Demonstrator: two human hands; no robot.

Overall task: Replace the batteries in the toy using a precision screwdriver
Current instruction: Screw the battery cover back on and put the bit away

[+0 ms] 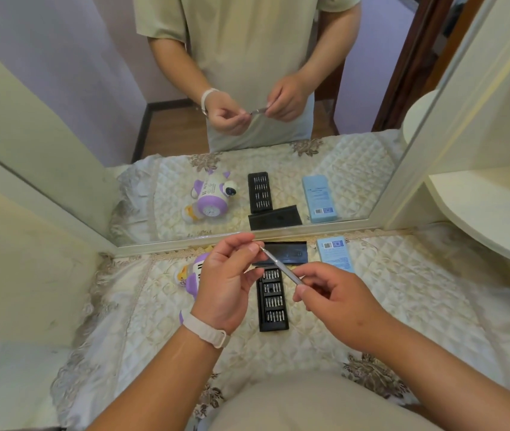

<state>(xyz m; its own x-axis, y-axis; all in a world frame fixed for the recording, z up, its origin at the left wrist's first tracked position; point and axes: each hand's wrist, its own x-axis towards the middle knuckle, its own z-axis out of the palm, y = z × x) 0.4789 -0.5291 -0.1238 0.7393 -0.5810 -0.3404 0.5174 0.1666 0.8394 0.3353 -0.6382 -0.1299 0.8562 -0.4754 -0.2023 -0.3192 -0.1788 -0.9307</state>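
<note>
I hold a slim silver precision screwdriver in the air above the table. My right hand pinches its rear end. My left hand, with a pale wristband, pinches its tip, where a small bit shows at the fingertips. Below them lies the open black bit case with several rows of bits. Its black lid rests by the mirror. The purple and white toy lies on the cloth to the left, partly hidden by my left hand.
A light blue box with a barcode lies at the back right by the mirror, which reflects the whole scene. A quilted cream cloth covers the table. A rounded shelf juts out at the right.
</note>
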